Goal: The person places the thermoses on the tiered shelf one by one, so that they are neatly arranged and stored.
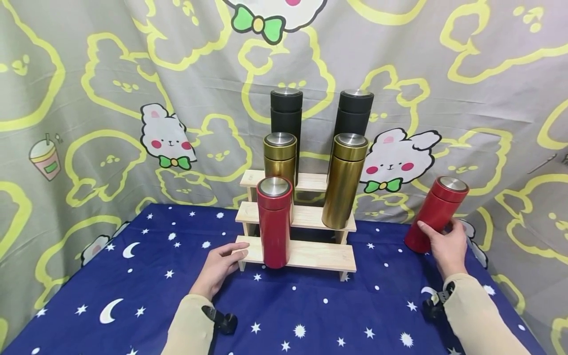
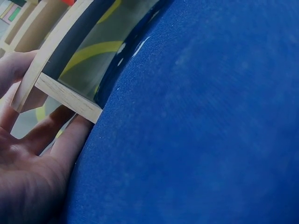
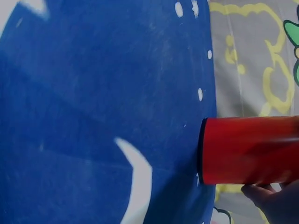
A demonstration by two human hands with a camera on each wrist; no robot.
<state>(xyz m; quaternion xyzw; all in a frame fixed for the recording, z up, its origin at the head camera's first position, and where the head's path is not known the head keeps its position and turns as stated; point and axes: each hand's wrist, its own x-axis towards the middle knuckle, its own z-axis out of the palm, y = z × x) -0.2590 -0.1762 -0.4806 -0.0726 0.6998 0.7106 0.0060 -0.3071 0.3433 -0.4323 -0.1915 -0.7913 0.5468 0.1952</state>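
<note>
My right hand (image 1: 449, 246) grips a red thermos bottle (image 1: 437, 214) with a steel-topped lid, at the right side of the table. The bottle leans to the right; whether its base touches the cloth I cannot tell. In the right wrist view the lower part of this thermos (image 3: 252, 149) shows, with fingertips beneath it. My left hand (image 1: 219, 268) holds the left end of the lowest step of a three-step wooden stand (image 1: 321, 255). Seen from the left wrist, fingers lie over the board and against its leg (image 2: 70, 98). Another red thermos (image 1: 275, 227) stands upright on that step, left of its middle.
Two gold thermoses, a left one (image 1: 280, 153) and a right one (image 1: 345, 182), stand on the middle step. Behind them, two black thermoses (image 1: 286, 116) (image 1: 355, 116) occupy the top step. A blue star-patterned cloth (image 1: 310, 315) covers the table; a patterned curtain (image 1: 213, 74) hangs close behind.
</note>
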